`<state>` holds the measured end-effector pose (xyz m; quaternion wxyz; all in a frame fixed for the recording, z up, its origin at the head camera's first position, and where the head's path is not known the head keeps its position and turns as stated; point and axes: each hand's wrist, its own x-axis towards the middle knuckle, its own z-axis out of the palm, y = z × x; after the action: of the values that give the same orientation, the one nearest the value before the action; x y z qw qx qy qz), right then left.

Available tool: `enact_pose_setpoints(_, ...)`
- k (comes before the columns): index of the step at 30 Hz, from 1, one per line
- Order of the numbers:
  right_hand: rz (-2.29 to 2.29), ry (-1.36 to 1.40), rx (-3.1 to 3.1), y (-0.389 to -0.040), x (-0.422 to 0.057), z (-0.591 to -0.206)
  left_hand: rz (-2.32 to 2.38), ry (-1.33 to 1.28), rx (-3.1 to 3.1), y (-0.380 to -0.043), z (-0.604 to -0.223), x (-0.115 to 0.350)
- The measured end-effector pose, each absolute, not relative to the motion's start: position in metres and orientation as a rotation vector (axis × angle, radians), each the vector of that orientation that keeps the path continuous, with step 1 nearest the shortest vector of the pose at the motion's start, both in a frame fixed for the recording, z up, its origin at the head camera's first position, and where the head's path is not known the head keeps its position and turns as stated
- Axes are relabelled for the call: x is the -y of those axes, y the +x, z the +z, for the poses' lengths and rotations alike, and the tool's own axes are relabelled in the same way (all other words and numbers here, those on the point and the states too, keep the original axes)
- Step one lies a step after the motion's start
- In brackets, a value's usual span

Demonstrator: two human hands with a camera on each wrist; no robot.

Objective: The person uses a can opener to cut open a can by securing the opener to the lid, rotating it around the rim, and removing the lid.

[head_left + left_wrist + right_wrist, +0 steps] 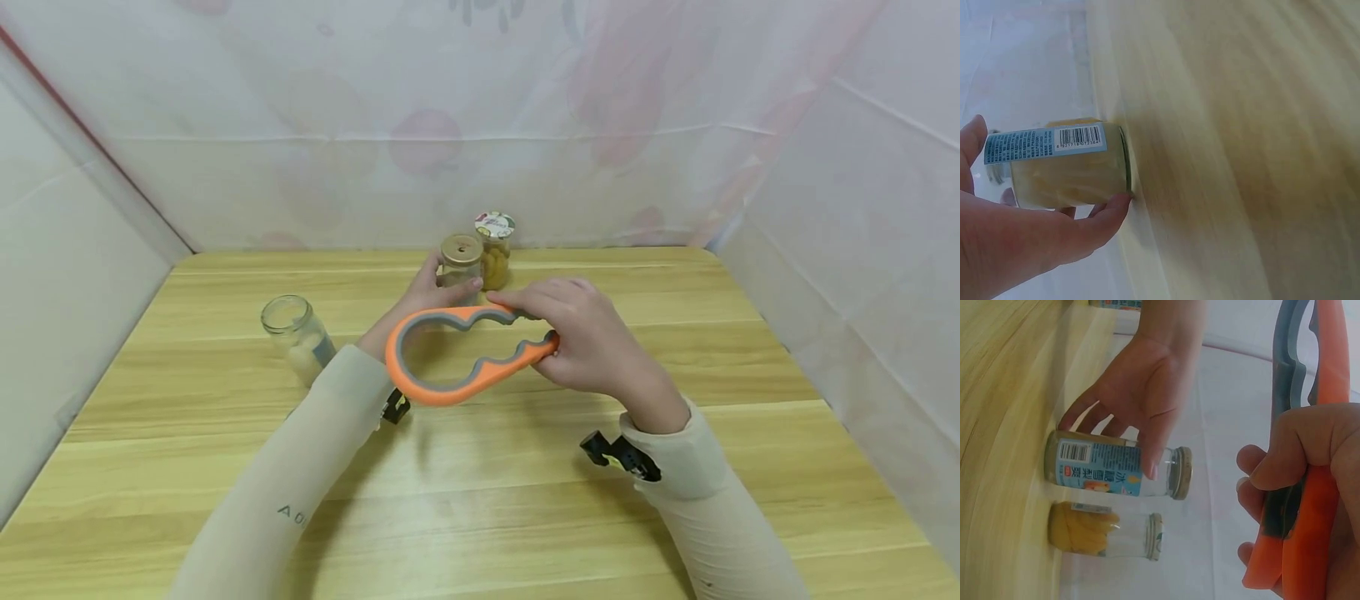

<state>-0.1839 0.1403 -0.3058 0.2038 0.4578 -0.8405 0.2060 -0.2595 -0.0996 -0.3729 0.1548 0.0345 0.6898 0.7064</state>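
My left hand [427, 293] grips a glass jar [1094, 465] with a gold lid [461, 250]. In the right wrist view its thumb lies across the blue label and the fingers go round behind; the jar stands upright, its base at the tabletop. Pale contents show through the glass in the left wrist view. My right hand [588, 337] holds an orange jar opener [442, 398] by its handles, raised over the table. Its wide grey-lined loop points left, in front of the left wrist and with nothing inside its grip. The right palm is hidden in the head view.
Just behind the gripped jar stands a lidded jar of yellow fruit [495, 265]. An uncapped glass jar [306, 354] with pale contents stands left of my left forearm. The wooden table [480, 517] meets a pale curtain [300, 183] at its back edge.
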Motion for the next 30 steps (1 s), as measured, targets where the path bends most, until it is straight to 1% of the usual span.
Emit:
enact_pose_setpoints(7,0.576,1.286,2.339,-0.185,-0.139,-0.305,2.017,0.088,-1.976,-0.248,-0.373,0.097)
enact_pose_setpoints(16,0.583,1.272,2.348,-0.184,-0.138,-0.306,1.847,0.11,-2.143,-0.229,-0.368,0.094)
enact_pose_setpoints(23,0.585,1.263,2.353,-0.183,-0.139,-0.306,1.772,0.292,-2.145,-0.212,-0.368,0.093)
enact_pose_setpoints(28,0.596,1.253,2.355,-0.184,-0.143,-0.306,1.707,0.57,-2.158,-0.197,-0.359,0.087)
enact_pose_setpoints(30,0.599,1.25,2.351,-0.184,-0.144,-0.306,1.72,0.644,-2.149,-0.189,-0.352,0.085)
